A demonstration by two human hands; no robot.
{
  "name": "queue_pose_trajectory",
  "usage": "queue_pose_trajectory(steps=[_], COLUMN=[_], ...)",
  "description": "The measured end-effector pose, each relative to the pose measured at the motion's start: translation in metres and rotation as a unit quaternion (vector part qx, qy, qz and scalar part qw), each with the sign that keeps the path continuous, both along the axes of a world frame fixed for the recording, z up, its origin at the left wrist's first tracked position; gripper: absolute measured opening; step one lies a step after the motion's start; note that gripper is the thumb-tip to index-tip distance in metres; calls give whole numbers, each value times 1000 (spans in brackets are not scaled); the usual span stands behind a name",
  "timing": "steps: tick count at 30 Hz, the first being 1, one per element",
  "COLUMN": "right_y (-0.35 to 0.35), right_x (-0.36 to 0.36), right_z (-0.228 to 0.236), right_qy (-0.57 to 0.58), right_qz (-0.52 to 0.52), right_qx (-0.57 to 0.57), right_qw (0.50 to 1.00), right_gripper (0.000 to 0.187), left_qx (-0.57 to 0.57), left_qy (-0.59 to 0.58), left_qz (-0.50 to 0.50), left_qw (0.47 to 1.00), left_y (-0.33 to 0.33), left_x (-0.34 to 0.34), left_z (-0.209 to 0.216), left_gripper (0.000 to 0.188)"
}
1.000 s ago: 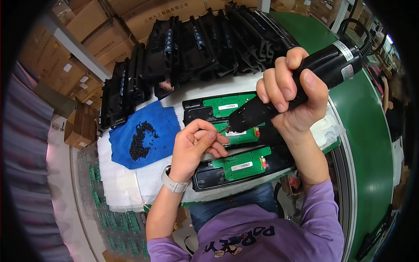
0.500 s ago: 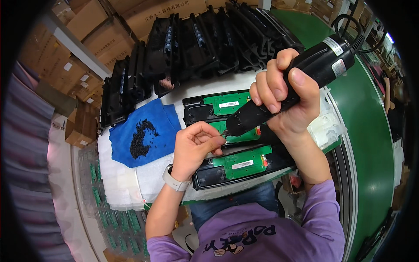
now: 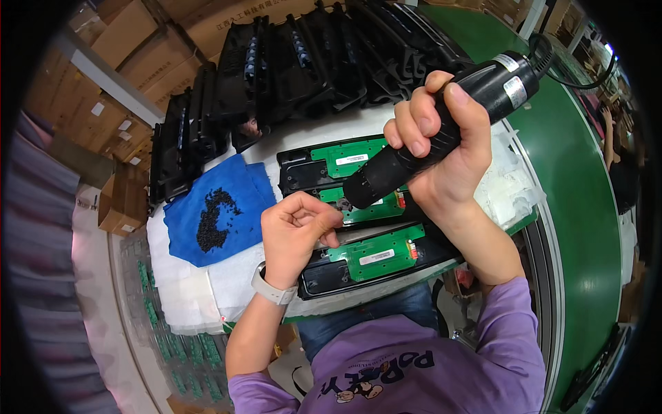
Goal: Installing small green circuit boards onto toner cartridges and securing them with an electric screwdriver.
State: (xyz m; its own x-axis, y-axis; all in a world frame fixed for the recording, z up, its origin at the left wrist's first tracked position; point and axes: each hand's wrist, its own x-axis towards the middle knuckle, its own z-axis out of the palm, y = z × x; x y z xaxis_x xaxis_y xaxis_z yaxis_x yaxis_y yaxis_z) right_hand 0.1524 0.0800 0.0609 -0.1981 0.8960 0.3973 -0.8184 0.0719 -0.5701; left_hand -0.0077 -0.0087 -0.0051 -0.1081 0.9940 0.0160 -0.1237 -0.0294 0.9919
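Right hand (image 3: 452, 176) wrapped round black power tool (image 3: 383, 177) over green board (image 3: 374, 214); left hand (image 3: 293, 231) pinched nearby, can't tell on what.

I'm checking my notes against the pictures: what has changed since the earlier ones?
The right hand has brought the black power tool slightly leftward over the middle green board. The left hand has drawn its fingertips back slightly and curled its lower fingers. The tool stays gripped; the blue cloth and its black pieces lie unchanged.
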Motion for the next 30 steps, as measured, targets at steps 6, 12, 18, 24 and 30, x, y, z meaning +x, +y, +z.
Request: queue_pose_trajectory(steps=[6, 12, 18, 24, 30], right_y=[1, 2, 14, 6, 5], right_x=[0, -5, 7, 2, -1], right_z=[3, 0, 1, 0, -1], right_qy=[27, 56, -151, -252, -297], right_qz=[-11, -12, 61, 39, 41], right_qx=[-33, -46, 50, 113, 128], right_qw=[999, 997, 985, 960, 945], right_gripper=[19, 19, 16, 18, 22], left_qx=[29, 17, 57, 54, 61], left_qy=[-3, -2, -46, -105, -83], left_qz=[32, -6, 26, 45, 7], left_qw=[999, 1000, 997, 992, 995], left_y=[-2, -2, 5, 6, 4], left_x=[2, -2, -7, -7, -6], left_z=[1, -3, -12, 3, -6], left_gripper=[8, 26, 57, 27, 18])
